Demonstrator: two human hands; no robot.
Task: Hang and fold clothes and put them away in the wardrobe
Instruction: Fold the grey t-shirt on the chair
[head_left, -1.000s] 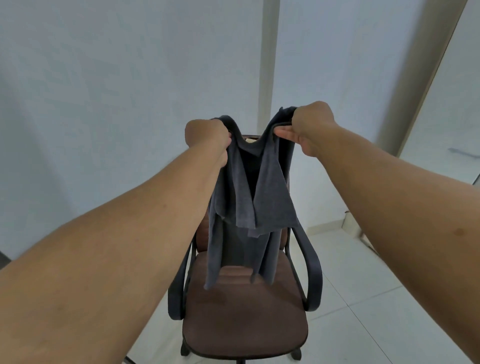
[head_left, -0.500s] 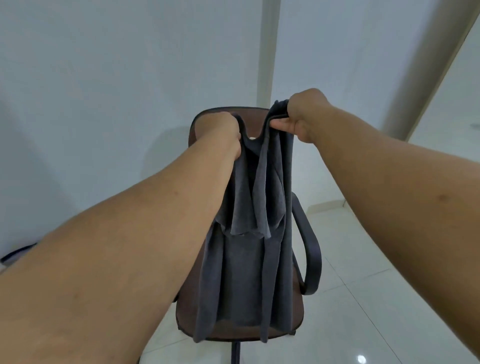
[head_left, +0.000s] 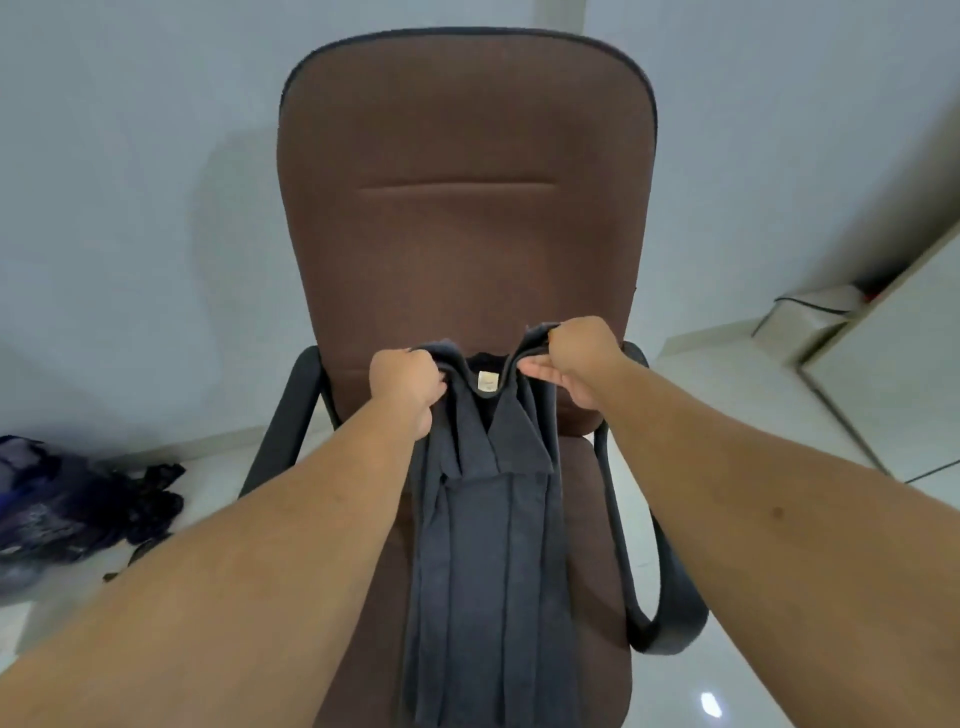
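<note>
A dark grey T-shirt, folded lengthwise into a narrow strip with its sleeves tucked in, lies down the seat of a brown office chair. A pale label shows inside its collar. My left hand grips the shirt's left shoulder and my right hand grips its right shoulder, both low near the join of seat and backrest. The shirt's hem runs out of view at the bottom.
The chair has black armrests on both sides. A heap of dark clothes lies on the white tiled floor at the left. A pale wardrobe or cabinet edge stands at the right, with a grey box beside it.
Both hands have come down with the shirt from in front of the backrest top to the seat. The shirt now lies flat on the seat instead of hanging. The view has tilted downward.
</note>
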